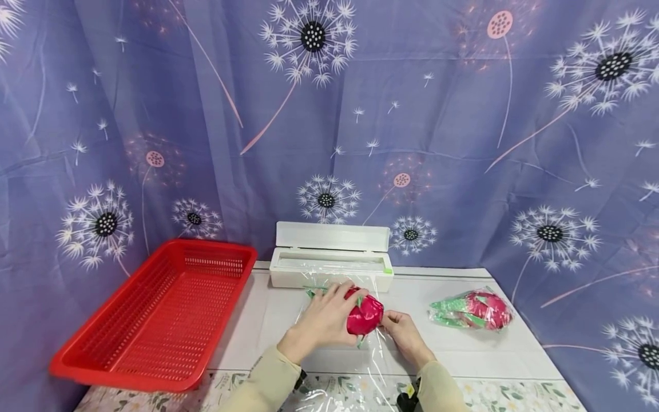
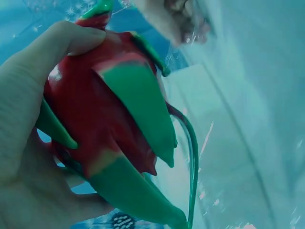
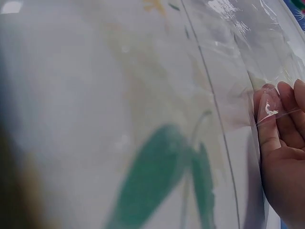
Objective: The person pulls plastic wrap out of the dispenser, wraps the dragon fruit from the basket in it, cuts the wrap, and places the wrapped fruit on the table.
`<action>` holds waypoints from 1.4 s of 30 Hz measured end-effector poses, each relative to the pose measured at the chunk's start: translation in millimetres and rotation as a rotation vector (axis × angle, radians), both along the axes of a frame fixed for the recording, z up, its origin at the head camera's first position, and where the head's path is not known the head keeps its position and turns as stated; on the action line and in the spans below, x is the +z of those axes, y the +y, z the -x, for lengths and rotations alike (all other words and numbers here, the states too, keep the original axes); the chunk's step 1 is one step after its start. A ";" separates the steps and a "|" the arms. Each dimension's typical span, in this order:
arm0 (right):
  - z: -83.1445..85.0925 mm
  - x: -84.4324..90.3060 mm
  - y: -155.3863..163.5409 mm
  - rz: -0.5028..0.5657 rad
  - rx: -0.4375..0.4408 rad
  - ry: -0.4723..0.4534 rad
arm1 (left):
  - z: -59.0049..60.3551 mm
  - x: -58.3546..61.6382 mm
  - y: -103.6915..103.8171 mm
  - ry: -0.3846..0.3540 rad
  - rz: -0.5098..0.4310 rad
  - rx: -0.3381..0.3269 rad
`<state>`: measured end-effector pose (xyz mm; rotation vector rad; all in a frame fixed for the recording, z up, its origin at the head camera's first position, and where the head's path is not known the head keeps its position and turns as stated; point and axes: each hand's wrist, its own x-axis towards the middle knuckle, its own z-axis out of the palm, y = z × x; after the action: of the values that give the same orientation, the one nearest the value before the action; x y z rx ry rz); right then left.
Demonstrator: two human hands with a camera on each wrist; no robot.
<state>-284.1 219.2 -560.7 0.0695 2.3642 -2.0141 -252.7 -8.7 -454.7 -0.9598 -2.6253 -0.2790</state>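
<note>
The left hand (image 1: 323,318) has its grip curled round a red dragon fruit (image 1: 364,314) with green leaves. In the left wrist view the thumb (image 2: 62,43) lies over the top of the fruit and the palm is under it. The right hand (image 1: 400,328) is just beside the fruit. Its grip pinches the edge of the clear wrap (image 1: 334,320), and in the right wrist view the fingertips (image 3: 269,107) press on the thin film.

The fruit sits over the sheet of wrap, in front of the white wrap box (image 1: 332,254). The sheet runs out of the box toward the person. The box stands open at the back of the white worktop (image 1: 463,355).

A second dragon fruit (image 1: 473,309), already in wrap, lies to the right of the box. A red basket (image 1: 159,315) sits to the left of the box. A purple curtain (image 1: 412,114) with flowers hangs behind the box.
</note>
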 end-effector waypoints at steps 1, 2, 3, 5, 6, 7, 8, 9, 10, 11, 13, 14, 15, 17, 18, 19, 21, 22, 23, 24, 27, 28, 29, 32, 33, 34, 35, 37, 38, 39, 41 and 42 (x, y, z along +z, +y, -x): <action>-0.7 0.8 0.0 0.003 -0.002 0.004 | 0.2 -3.3 2.7 0.001 -0.007 0.003; -0.9 1.2 0.1 0.007 -0.002 0.003 | 0.8 -6.4 5.0 -0.003 -0.017 0.005; -1.0 1.6 0.3 0.006 -0.003 0.004 | 1.3 -9.4 6.7 -0.011 -0.028 0.005; -1.1 2.1 0.6 0.008 0.001 0.000 | 2.4 -15.0 8.5 -0.039 -0.045 0.012; -0.6 1.7 1.0 0.007 0.004 -0.002 | 2.9 -17.6 8.8 -0.054 -0.053 0.015; -0.3 1.1 1.3 0.003 0.009 -0.001 | 3.2 -19.8 8.7 -0.069 -0.058 0.020; -0.1 1.0 1.4 -0.003 0.010 -0.003 | 3.6 -21.9 8.2 -0.082 -0.063 0.026; -0.2 0.8 1.6 -0.010 0.013 0.000 | 4.0 -24.1 7.3 -0.090 -0.064 0.032; 0.5 0.1 1.5 -0.007 0.016 -0.003 | 4.3 -25.7 6.3 -0.098 -0.064 0.039; 0.4 -0.1 1.6 -0.011 0.018 -0.003 | 4.8 -27.7 5.0 -0.102 -0.062 0.045; 0.4 0.0 1.4 -0.011 0.012 -0.006 | 6.1 -31.1 2.6 -0.108 -0.066 0.051; 0.4 0.3 1.2 -0.012 0.007 -0.009 | 6.7 -32.9 1.5 -0.111 -0.070 0.053; 0.7 0.2 1.0 -0.009 0.006 -0.012 | 7.1 -34.5 0.4 -0.114 -0.070 0.055; 0.2 1.0 0.7 -0.015 -0.001 -0.016 | 8.5 -37.7 -1.4 -0.118 -0.066 0.061; 0.3 1.0 0.5 -0.019 -0.001 -0.013 | 9.1 -39.3 -2.1 -0.119 -0.064 0.063; 0.4 0.8 0.3 -0.018 0.002 -0.013 | 9.3 -40.5 -2.9 -0.123 -0.062 0.067; 0.0 0.5 0.2 -0.018 0.009 -0.009 | 10.0 -43.6 -4.0 -0.126 -0.054 0.076; -0.2 -0.1 0.2 -0.024 0.013 -0.001 | 10.2 -44.9 -4.2 -0.127 -0.052 0.080; -0.1 -0.5 0.2 -0.023 0.017 -0.001 | 10.1 -45.9 -4.4 -0.130 -0.047 0.083; 0.1 -0.9 0.3 -0.019 0.022 0.001 | 9.7 -46.7 -4.5 -0.132 -0.043 0.085; 0.2 -1.0 0.4 -0.028 0.026 -0.004 | 7.3 -46.9 -3.3 -0.132 -0.033 0.079; 0.0 -0.6 0.6 -0.035 0.024 -0.005 | 6.1 -45.7 -2.2 -0.127 -0.033 0.073; 0.3 -0.1 0.7 -0.035 0.020 -0.012 | 4.8 -44.4 -1.0 -0.125 -0.036 0.065; 0.7 0.8 1.3 -0.049 0.013 -0.005 | 1.2 -38.7 3.9 -0.111 -0.044 0.045; 1.1 0.6 1.7 -0.050 0.013 -0.001 | 0.2 -37.0 5.7 -0.108 -0.045 0.039; 1.1 0.7 2.2 -0.053 0.016 0.002 | -0.5 -35.4 7.8 -0.104 -0.044 0.034; 1.5 0.4 2.7 -0.047 0.020 0.006 | -1.1 -34.2 9.8 -0.106 -0.039 0.031; 1.5 0.2 3.6 -0.031 0.030 0.009 | -1.5 -33.5 13.9 -0.102 -0.021 0.032; 1.7 -0.1 4.0 -0.021 0.034 0.005 | -1.5 -33.8 15.8 -0.107 -0.012 0.033; 1.7 -0.3 4.4 -0.015 0.038 0.003 | -1.4 -34.5 17.5 -0.107 -0.002 0.036; 1.7 -1.1 5.0 -0.001 0.037 -0.006 | -0.8 -37.4 20.2 -0.114 0.021 0.046; 1.7 -1.3 4.7 -0.001 0.035 -0.013 | -0.5 -38.9 21.2 -0.119 0.034 0.053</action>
<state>-285.8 223.9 -562.0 0.0405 2.3422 -1.9913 -252.1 12.5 -493.7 -0.9095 -2.7667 -0.2880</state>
